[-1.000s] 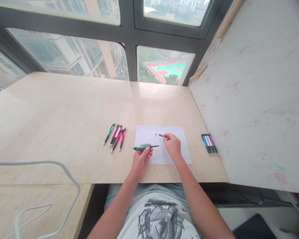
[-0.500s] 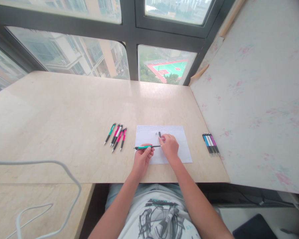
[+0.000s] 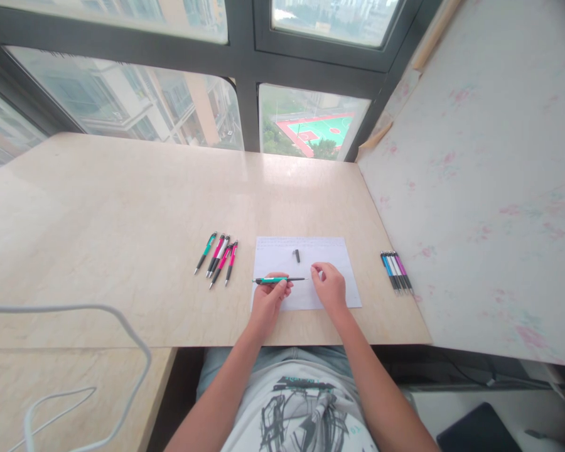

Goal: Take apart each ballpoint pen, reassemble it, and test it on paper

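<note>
My left hand [image 3: 268, 301] is closed around a green ballpoint pen [image 3: 269, 280] held level above the paper [image 3: 306, 295]. The pen's front grip is off, and its thin dark refill [image 3: 297, 279] sticks out to the right. Just right of the refill's end, apart from it, my right hand [image 3: 330, 285] has its thumb and forefinger pinched together. Whatever may be between those fingertips is too small to make out. On the paper beyond both hands lies a short black pen grip [image 3: 297, 256], with a tiny metal piece beside it.
Several pens [image 3: 220, 258] in green, pink and white lie left of the paper. Another row of pens [image 3: 396, 273], blue, white and purple, sits by the wallpapered wall [image 3: 489, 188] on the right. A white cable [image 3: 122, 320] loops at the lower left.
My right hand has let go of the black grip, which now lies on the paper, and has drawn back to the right. My left hand holds the green pen almost unmoved.
</note>
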### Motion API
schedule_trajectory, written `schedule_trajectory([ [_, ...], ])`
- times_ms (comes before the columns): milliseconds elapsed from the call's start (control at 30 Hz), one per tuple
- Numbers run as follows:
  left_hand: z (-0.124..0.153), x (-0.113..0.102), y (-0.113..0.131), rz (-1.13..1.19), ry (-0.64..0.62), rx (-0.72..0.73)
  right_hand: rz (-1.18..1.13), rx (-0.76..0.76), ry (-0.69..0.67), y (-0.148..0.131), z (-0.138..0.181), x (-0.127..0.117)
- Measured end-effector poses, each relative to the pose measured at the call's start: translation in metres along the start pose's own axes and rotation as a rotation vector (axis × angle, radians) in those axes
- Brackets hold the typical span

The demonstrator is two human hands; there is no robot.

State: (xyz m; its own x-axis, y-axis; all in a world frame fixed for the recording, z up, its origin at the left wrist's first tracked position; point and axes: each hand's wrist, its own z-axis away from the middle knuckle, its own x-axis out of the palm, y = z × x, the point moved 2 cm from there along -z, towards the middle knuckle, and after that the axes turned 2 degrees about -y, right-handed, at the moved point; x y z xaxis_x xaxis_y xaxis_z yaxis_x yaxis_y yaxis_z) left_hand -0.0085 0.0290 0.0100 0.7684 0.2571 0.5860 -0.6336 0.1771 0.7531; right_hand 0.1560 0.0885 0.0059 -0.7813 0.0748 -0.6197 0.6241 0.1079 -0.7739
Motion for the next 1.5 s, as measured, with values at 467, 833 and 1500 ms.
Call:
schedule_trajectory([
  [467, 0.000, -0.004, -0.004, -0.071, -0.052, -0.011, -0.507, 0.123, -0.300, -0.017, 0.024, -0.009],
  [833, 0.002, -0.001, -0.005, -0.122, -0.143, 0.000, -0.444, 0.135, -0.380, -0.024, 0.025, -0.012],
  [1500, 0.000, -0.002, -0.004, 0.004, -0.125, -0.049, -0.359, 0.044, -0.277, -0.026, 0.028, -0.019],
])
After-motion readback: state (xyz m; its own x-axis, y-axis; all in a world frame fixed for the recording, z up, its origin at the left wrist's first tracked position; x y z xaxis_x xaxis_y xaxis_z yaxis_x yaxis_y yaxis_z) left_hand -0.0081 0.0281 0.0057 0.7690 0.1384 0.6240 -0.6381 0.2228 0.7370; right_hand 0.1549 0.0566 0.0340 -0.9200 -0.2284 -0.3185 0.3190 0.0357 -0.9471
